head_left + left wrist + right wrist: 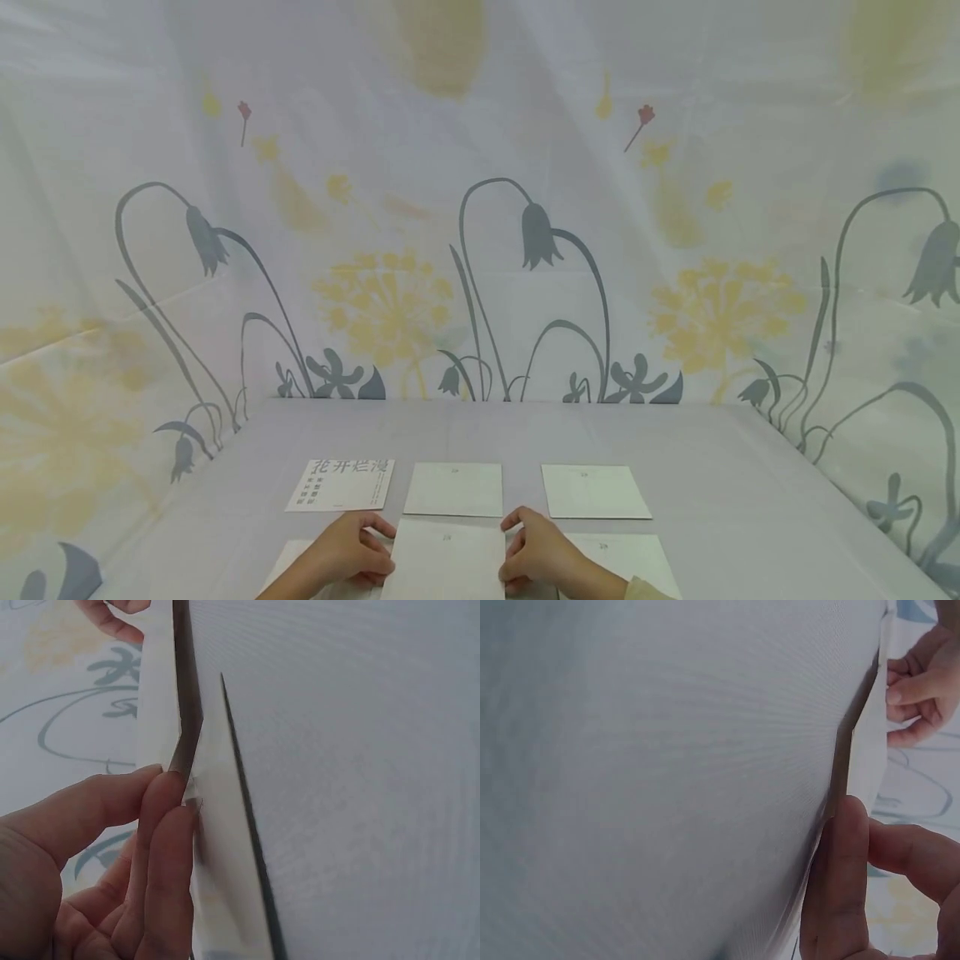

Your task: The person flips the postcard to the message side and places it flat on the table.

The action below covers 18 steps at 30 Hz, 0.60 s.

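Observation:
At the front middle of the table a blank-looking white card point(448, 560), with a small mark near its top edge, is held between both hands. My left hand point(348, 550) pinches its left edge, thumb and fingertips on either face in the left wrist view, where the card point(159, 690) appears nearly edge-on. On the opposite edge my right hand point(542, 550) pinches with thumb and fingers. The right wrist view shows this card point(868, 746) raised slightly off the surface, a dark gap beneath it.
Behind lie a card printed with large characters point(341, 492), a white middle card point(453, 492) and a white right card point(596, 493). A front right card point(622, 560) and a front left card point(283, 557) are partly covered by my arms. Flowered cloth point(480, 250) walls the grey-white tabletop point(712, 467).

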Each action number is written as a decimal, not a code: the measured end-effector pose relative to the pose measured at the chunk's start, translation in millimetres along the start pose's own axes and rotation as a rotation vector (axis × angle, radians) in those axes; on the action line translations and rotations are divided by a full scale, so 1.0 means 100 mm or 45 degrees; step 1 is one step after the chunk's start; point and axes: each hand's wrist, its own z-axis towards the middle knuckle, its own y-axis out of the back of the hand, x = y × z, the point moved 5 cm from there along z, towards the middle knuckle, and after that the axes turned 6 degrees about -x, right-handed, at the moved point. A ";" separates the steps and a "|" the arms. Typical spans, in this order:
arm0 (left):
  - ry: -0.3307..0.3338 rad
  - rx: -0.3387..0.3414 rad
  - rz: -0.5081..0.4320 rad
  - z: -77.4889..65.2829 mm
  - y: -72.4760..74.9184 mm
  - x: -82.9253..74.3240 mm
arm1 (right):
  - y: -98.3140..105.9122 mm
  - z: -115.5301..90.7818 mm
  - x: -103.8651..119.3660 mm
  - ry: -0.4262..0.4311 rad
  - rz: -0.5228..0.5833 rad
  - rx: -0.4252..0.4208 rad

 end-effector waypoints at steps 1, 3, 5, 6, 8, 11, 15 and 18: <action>0.003 -0.001 0.012 0.00 0.00 0.00 | 0.00 0.00 0.00 -0.006 0.000 0.005; 0.009 -0.005 0.033 -0.01 0.01 0.01 | -0.01 0.00 -0.01 -0.014 -0.020 0.014; 0.010 0.000 0.044 -0.02 0.01 0.01 | 0.00 0.01 -0.01 -0.025 -0.042 0.023; 0.005 0.004 0.046 -0.02 0.01 0.01 | 0.00 0.01 -0.01 -0.032 -0.063 0.022; 0.008 0.009 0.051 -0.02 0.00 0.02 | 0.00 0.02 -0.02 -0.044 -0.092 0.025; 0.012 0.007 0.053 -0.03 -0.01 0.02 | 0.00 0.02 -0.02 -0.059 -0.087 0.029; 0.001 0.003 0.058 -0.03 0.01 0.02 | 0.00 0.02 -0.03 -0.048 -0.050 0.038; -0.003 0.002 0.070 -0.01 0.07 0.03 | 0.00 0.03 -0.01 -0.022 -0.056 0.040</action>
